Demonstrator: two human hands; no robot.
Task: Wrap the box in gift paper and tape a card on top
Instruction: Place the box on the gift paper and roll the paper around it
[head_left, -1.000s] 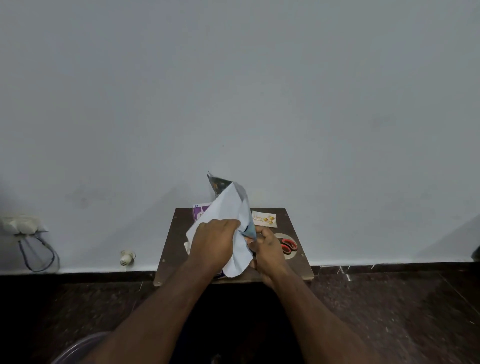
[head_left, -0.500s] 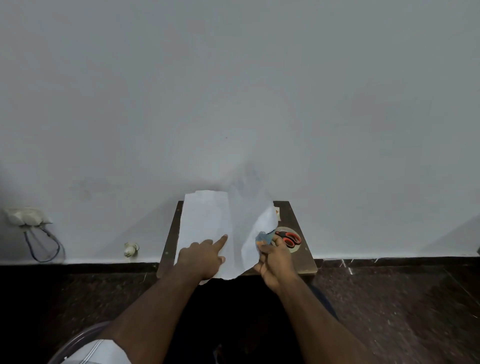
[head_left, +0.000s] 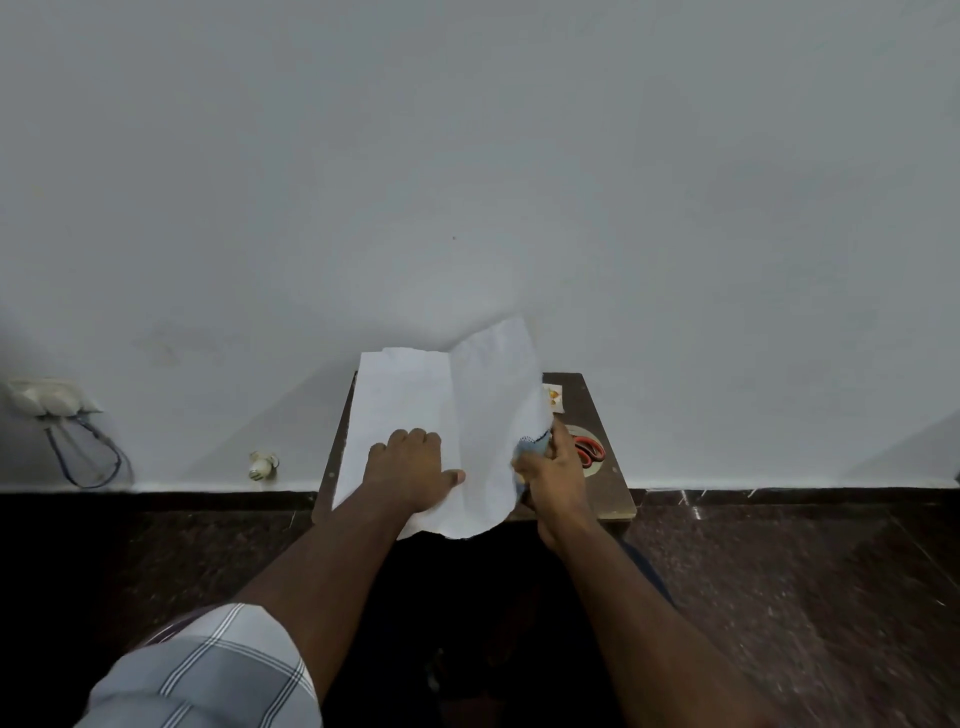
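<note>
White gift paper (head_left: 410, 415) lies unfolding on the counter (head_left: 605, 493). Left hand (head_left: 410, 470) presses it flat, fingers spread; right hand (head_left: 553, 467) pinches its right edge. Box probably hidden beneath. Next: flatten sheet, centre box.

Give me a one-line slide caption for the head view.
Left hand presses the white gift paper sheet flat on the small brown wooden table while right hand pinches its raised right edge.

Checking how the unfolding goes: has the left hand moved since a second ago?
Yes. The left hand went from bunching the gift paper to pressing it flat, toward the table's left side.
</note>
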